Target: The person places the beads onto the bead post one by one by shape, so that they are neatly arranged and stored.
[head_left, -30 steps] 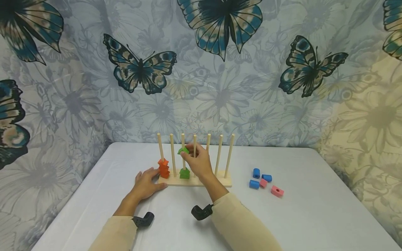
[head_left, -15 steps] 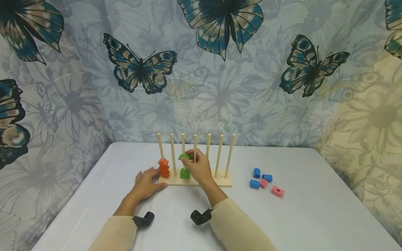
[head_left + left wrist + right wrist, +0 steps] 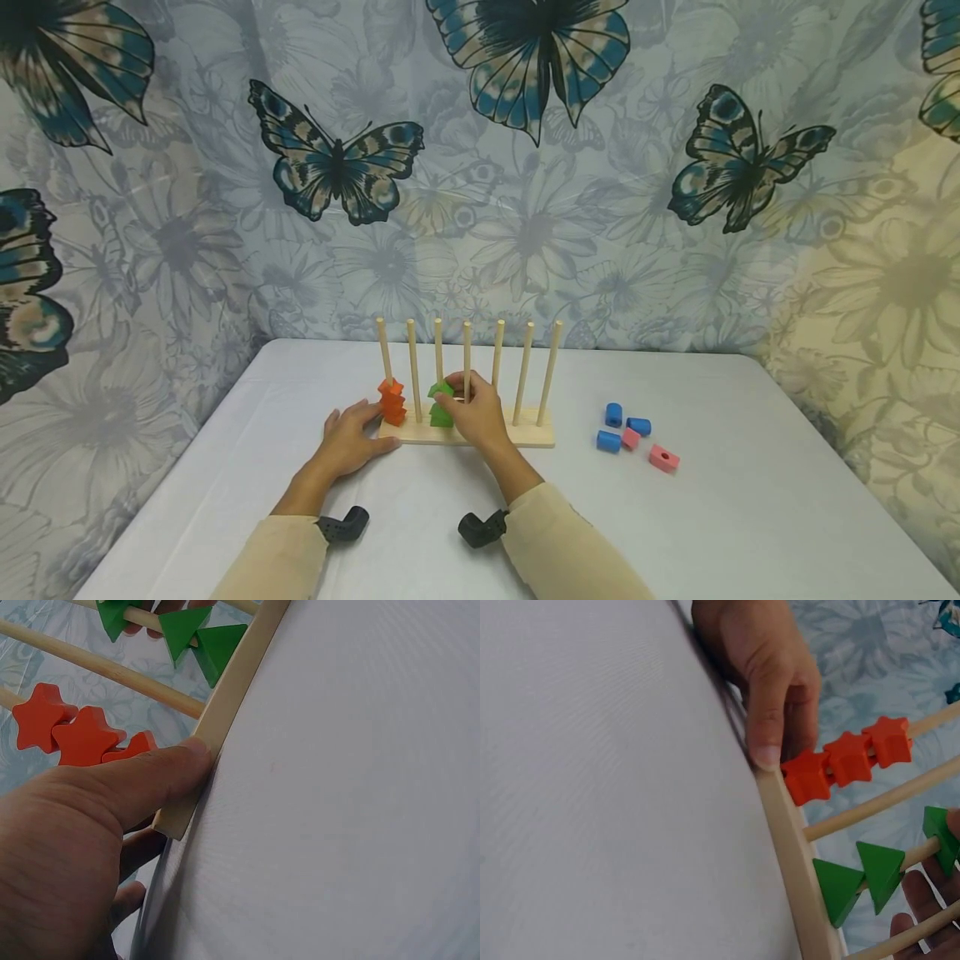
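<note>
- The right hand (image 3: pixel 477 413) pinches the top triangle (image 3: pixel 438 388) in its fingers, threaded on its peg (image 3: pixel 438 350); the left hand (image 3: pixel 349 442) holds the base (image 3: pixel 529 437).
- It should slide best if lowered level, without twisting, the base braced.
- It is just above the lower triangles (image 3: pixel 883 871), apex up, hole along the upright peg; long axis unclear.

One white table (image 3: pixel 720 525) stands before a grey-blue floral wall covering (image 3: pixel 534 242), yellowish at right, printed with black, teal and cream butterflies (image 3: pixel 338 162).
</note>
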The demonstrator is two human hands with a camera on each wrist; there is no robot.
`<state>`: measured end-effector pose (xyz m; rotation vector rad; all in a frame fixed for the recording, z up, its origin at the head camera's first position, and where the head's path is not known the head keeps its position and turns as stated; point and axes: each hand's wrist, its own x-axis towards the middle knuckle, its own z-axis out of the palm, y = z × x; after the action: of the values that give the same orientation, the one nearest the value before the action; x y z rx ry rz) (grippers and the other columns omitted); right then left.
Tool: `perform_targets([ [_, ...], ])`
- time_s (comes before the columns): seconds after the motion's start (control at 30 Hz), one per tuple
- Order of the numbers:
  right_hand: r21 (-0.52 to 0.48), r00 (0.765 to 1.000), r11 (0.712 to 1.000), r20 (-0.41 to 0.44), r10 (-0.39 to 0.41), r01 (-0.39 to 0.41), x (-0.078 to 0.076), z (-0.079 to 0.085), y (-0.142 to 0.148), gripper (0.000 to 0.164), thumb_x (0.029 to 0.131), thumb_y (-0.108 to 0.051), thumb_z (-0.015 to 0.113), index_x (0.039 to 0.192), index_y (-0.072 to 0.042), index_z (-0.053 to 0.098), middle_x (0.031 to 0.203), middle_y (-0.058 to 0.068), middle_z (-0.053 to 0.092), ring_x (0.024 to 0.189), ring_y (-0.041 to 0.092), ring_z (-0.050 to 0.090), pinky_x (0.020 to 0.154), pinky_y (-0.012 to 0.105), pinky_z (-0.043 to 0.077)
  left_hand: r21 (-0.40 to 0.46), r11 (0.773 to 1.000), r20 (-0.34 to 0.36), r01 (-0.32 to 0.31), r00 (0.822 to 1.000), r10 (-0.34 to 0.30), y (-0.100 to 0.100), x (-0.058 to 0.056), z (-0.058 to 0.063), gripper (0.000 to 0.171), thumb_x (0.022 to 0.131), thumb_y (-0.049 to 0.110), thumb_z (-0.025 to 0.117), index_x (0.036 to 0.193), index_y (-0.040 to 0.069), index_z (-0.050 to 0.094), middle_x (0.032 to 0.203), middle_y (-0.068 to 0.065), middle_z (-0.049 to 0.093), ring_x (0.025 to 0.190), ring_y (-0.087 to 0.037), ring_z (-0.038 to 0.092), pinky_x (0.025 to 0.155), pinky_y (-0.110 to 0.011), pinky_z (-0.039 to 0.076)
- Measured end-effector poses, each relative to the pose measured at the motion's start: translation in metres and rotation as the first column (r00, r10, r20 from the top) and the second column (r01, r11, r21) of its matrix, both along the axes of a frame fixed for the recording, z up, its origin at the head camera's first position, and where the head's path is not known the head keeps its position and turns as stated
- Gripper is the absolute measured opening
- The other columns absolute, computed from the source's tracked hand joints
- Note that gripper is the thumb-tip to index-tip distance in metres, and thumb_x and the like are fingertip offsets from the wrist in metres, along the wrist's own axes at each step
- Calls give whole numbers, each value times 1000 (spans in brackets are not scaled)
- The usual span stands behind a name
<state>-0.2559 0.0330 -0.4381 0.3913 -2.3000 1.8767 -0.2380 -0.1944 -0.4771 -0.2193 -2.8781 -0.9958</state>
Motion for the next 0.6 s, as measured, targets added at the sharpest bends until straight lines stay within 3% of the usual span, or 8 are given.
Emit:
perform_targets([
  [0.33, 123, 1000, 992, 17, -21, 19, 3, -5, 3, 25, 85, -10, 73, 108, -3, 64, 100, 3, 68, 94, 19, 63, 81, 37, 51, 16, 1000, -19, 13, 1000, -13, -2, 0, -2, 71, 76, 33, 82, 134, 0, 56, 136, -17, 53, 135, -38, 34, 110, -59, 0],
  [0.6, 166, 999, 985, -6, 36, -35, 12, 3, 16, 36, 87, -10, 70, 121, -2, 60, 115, 14, 65, 108, 26, 61, 91, 39, 49, -4, 1000, -14, 5, 1000, -6, -1, -2, -3, 72, 76, 34, 82, 134, 2, 56, 137, -15, 53, 135, -37, 33, 110, -59, 0],
])
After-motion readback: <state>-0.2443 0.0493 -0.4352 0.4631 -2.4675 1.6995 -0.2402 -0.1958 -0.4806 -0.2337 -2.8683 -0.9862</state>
